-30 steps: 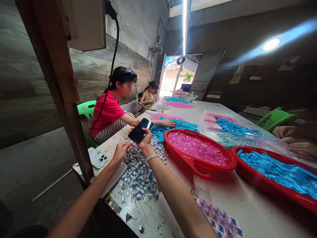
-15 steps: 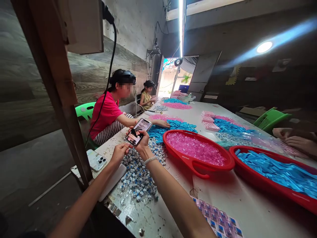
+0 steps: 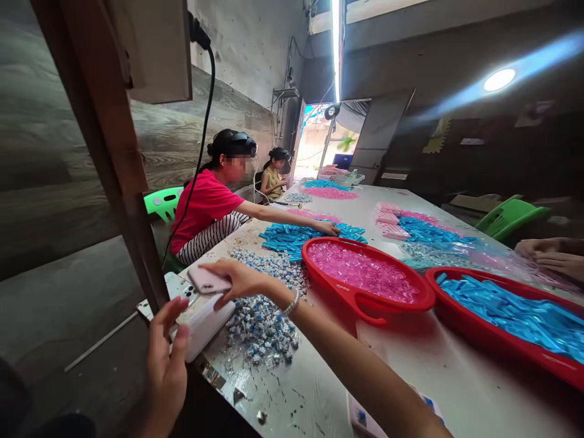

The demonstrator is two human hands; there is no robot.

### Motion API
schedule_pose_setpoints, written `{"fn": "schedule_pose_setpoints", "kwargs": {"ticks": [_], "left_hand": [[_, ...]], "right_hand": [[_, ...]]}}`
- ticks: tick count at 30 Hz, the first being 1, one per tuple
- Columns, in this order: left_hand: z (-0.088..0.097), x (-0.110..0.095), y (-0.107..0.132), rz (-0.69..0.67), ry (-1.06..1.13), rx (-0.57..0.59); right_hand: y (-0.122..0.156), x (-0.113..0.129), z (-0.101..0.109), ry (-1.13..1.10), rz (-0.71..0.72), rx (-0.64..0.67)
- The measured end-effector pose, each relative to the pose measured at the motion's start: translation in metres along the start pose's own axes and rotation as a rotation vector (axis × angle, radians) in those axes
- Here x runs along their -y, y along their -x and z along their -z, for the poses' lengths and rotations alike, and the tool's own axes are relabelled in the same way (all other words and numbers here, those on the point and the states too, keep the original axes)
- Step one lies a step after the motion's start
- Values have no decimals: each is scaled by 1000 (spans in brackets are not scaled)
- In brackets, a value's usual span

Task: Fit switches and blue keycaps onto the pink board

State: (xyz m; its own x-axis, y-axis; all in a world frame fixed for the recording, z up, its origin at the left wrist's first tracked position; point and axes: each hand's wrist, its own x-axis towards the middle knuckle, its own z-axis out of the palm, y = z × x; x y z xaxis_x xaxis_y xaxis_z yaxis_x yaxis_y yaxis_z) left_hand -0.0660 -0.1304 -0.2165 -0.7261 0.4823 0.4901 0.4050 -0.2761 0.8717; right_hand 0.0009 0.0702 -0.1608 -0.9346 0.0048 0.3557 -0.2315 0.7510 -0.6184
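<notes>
In the head view, a phone (image 3: 205, 278) is held in the person's right hand (image 3: 244, 283), gripped by its side between thumb and fingers, with its pale back turned to the camera. It is held above the near left edge of the worktop (image 3: 314, 389), over a white slab (image 3: 205, 328). A beaded bracelet (image 3: 292, 302) is worn on the right wrist. The left hand (image 3: 168, 359) is held open near the slab, thumb and fingers spread, with nothing grasped.

Beside the slab, a second phone (image 3: 176, 285) is laid with its camera lenses facing up, partly hidden by the right hand's phone. Small white-and-blue parts (image 3: 262, 328) are heaped below the right forearm. Behind them, blue strips (image 3: 285, 237) are piled, and these are touched by the outstretched hand (image 3: 326, 228) of a co-worker in a pink shirt (image 3: 205, 207). Clear pink pieces (image 3: 360, 271) are contained in a red basin (image 3: 343, 291); more blue pieces (image 3: 515, 310) are contained in another red tub (image 3: 460, 322). A pink tray (image 3: 365, 420) is partly covered by the right forearm. At the right edge, another person's hands (image 3: 547, 252) are seen.
</notes>
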Motion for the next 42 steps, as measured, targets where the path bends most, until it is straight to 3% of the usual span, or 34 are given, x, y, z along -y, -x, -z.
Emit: {"fn": "schedule_pose_setpoints", "kwargs": {"ticks": [3,7,11,17,20,23,26,29,33,37,42], "left_hand": [[22,4,17,-28,-173,26],[34,17,13,-93,-447,178],[36,32,11,-196,-610,249],[35,35,16,-161,-625,260],[36,19,16,-132,-525,155],[36,3,15,-201,-443,17],[35,-4,13,-224,-394,13],[33,-4,12,-221,-346,38],[38,-1,14,-259,-319,27],[45,1,14,-251,-338,20],[49,4,14,-218,-330,17]], "right_hand": [[-2,6,-34,313,54,204],[-1,4,-62,477,104,234],[-1,1,-67,503,140,225],[-4,-3,-64,452,129,222],[-3,-7,-49,240,93,95],[-3,-10,-25,-206,12,-235],[-4,-13,-4,-715,-30,-499],[-4,-18,4,-1133,-42,-557],[-3,-25,2,-1454,-85,-614],[-4,-27,1,-1564,-179,-659],[-7,-26,2,-1506,-264,-657]]}}
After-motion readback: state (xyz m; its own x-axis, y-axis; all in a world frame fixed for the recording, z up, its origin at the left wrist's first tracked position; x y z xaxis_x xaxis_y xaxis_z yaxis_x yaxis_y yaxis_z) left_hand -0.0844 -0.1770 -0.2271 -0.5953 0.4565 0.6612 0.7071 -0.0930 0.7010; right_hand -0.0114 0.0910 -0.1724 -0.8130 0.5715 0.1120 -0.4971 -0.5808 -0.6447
